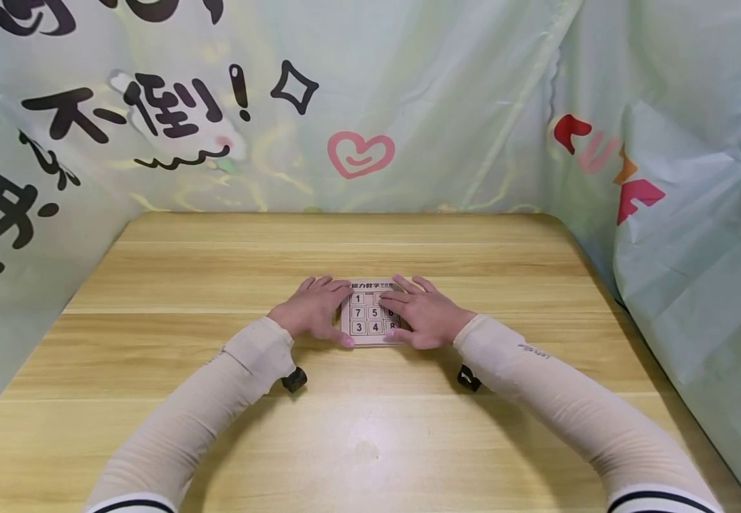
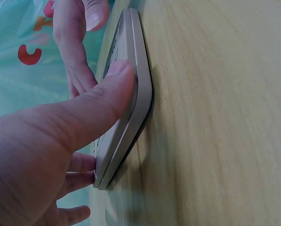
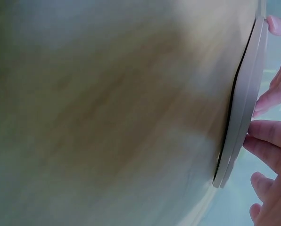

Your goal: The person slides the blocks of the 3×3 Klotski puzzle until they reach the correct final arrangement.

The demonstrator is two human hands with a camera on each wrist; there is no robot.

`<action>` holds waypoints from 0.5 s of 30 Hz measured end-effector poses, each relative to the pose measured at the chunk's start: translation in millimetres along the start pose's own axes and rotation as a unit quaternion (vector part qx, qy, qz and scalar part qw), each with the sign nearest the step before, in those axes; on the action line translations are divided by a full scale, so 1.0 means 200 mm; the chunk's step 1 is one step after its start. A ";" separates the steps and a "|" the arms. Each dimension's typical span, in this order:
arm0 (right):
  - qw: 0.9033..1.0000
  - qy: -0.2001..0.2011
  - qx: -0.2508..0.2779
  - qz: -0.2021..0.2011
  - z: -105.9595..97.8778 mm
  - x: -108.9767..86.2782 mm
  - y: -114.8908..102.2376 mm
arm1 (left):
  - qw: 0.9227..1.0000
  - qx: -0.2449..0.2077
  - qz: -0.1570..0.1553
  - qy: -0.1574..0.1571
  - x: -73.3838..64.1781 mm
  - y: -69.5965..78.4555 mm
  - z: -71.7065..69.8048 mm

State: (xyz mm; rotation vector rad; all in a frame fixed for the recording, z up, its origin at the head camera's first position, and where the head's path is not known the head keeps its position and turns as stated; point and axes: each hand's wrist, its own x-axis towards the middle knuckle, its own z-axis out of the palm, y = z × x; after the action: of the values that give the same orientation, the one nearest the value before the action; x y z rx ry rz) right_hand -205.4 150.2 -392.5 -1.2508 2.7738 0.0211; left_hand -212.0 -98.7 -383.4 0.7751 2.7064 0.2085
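Note:
A number slide puzzle (image 1: 374,312) in a pale frame lies flat on the wooden table, with printed characters along its far rim. Tiles 1, 7, 5, 3 and 4 show plainly. Beside tile 1 there is a bare slot. My left hand (image 1: 313,308) holds the puzzle's left side, its thumb (image 2: 117,84) pressing the near rim while other fingers touch the side. My right hand (image 1: 427,313) spreads over the right part, straight fingers touching the upper tiles and thumb near tile 8. It partly hides the right column. In the right wrist view, fingertips (image 3: 265,136) meet the puzzle's edge (image 3: 239,113).
The wooden table (image 1: 370,427) extends around the puzzle on every side. A printed cloth (image 1: 441,107) hangs behind it and along both sides. Black straps or mounts (image 1: 294,380) sit under both sleeved wrists.

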 end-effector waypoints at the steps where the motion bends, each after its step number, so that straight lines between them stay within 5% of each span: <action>1: 1.000 -0.001 -0.001 -0.001 0.00 0.00 0.00 | 1.000 -0.002 0.000 0.000 0.00 0.00 0.00; 15: 1.000 -0.002 -0.007 -0.008 -0.01 0.04 -0.04 | 1.000 -0.005 0.002 0.000 0.00 0.00 0.00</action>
State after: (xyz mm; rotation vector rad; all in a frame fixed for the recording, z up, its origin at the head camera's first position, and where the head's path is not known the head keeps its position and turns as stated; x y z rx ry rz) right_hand -204.2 139.3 -391.1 -1.2754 2.7637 0.0422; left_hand -211.5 -99.7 -383.3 0.7766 2.7023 0.2233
